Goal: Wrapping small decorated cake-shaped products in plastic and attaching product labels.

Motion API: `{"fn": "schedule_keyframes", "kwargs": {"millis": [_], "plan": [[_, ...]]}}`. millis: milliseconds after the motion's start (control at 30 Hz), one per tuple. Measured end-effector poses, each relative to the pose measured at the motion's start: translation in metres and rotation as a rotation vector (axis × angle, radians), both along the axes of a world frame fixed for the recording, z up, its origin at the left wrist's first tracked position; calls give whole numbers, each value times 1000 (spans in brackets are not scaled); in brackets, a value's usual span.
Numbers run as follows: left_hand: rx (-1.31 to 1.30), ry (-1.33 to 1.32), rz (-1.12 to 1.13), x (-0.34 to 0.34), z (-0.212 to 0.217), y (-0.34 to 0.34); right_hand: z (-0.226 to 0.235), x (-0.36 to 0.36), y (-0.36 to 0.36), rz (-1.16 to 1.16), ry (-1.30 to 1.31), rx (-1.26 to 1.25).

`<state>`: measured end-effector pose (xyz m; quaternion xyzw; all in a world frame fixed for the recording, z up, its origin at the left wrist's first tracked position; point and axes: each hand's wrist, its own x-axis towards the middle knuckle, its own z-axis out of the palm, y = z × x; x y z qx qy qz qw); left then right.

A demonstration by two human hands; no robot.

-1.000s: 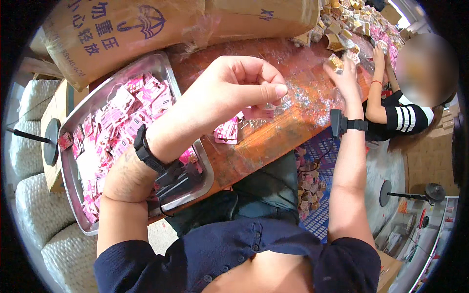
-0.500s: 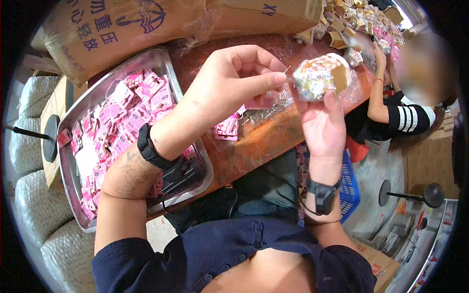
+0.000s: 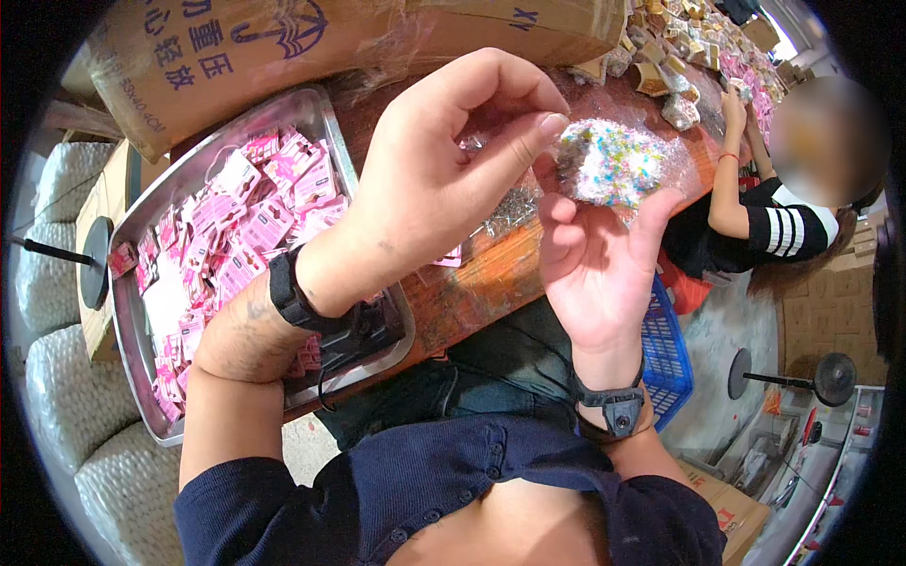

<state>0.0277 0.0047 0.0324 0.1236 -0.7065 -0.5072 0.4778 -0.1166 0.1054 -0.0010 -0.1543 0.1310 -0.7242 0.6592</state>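
Observation:
My right hand [image 3: 604, 264] is palm up, its fingers and thumb around a small chunky ornament [image 3: 615, 165]. White, yellow and blue sprinkle-like bits cover the side facing me, and clear film seems to wrap it. Close by on its left, my left hand [image 3: 453, 156] has thumb and forefinger pinched together at the ornament's edge. What sits in that pinch is too small to make out. Below my left forearm stands a metal tray [image 3: 332, 123] heaped with pink cards [image 3: 264, 226].
A reddish wooden table [image 3: 491, 292] carries clear plastic with thin pins [image 3: 514, 212]. Behind lies a large cardboard box [image 3: 377, 47]. More wrapped ornaments [image 3: 675, 71] pile up at the far right, where another person [image 3: 736, 203] works. A blue basket [image 3: 668, 363] is beside my right wrist.
The ornament has turned from its brown face to its sprinkled side. My left hand has risen slightly, and the thin pin seen in its fingertips no longer shows.

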Motion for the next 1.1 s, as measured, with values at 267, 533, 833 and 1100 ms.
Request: {"fn": "schedule_keyframes", "kwargs": {"millis": [267,533,833,1100], "plan": [[-93,-44,26,2,4,7,10,8,8,55,-15,72],[-319,-6,16,5,0,1,6,7,9,71,-11,50],[-410,6,48,4,1,4,9,12,13,77,1,30],[-708,-30,128,9,7,-4,8,7,16,55,55,-21]]}}
